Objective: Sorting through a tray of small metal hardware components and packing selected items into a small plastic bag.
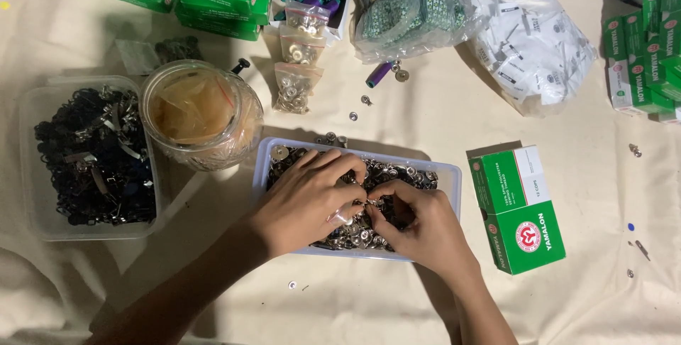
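Both hands in tray (454, 174) of snaps (397, 173); left hand (305, 199), right hand (418, 224) fingertips pinching one snap (358, 206) between them.

Silver snaps (369, 235) fill a clear tray (451, 174) beside a green-and-white box (521, 210).

Warm, fairly dim light falls from above and the far side on the cream cloth-covered table (425, 118). Soft shadows pool toward its near edge under both forearms. The round clear plastic jar (202, 114) shows mild glare. Focus stays sharp.
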